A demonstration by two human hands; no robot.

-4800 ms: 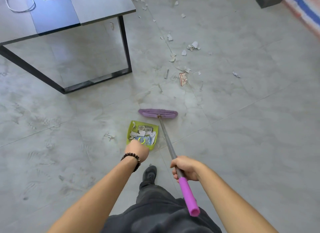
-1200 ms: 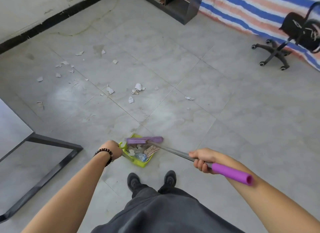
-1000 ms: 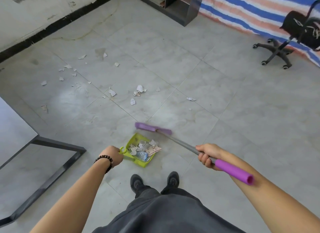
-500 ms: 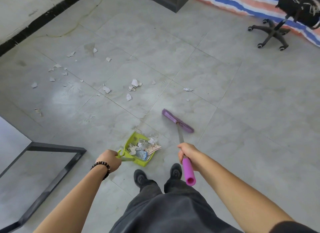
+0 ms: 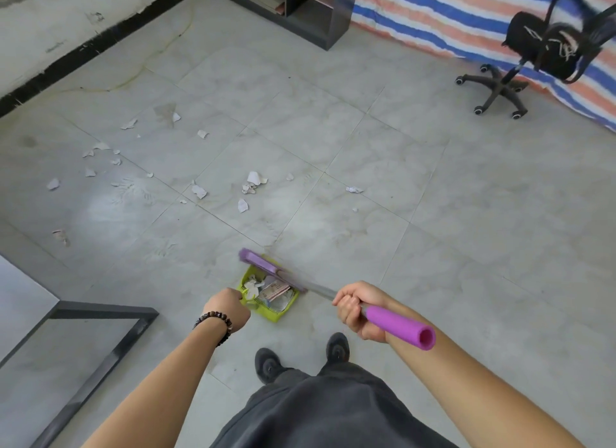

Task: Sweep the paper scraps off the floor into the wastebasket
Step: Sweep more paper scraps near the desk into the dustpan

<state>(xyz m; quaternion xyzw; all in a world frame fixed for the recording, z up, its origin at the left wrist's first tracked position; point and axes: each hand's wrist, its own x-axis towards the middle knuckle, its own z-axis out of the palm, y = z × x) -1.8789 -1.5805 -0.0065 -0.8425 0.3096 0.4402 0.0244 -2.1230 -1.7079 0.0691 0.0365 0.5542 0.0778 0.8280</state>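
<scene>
Grey tile floor (image 5: 383,140) spreads ahead of me. The broom (image 5: 266,268) runs from my right hand (image 5: 358,309), fingers (image 5: 346,307) clenched round its shaft, forward-left to its head over the mouth of the green dustpan (image 5: 278,315). My left hand (image 5: 228,309) grips the dustpan's handle. The loose paper scraps (image 5: 253,181) lie well ahead and left of the broom head, nearer my left hand. No wastebasket shows.
</scene>
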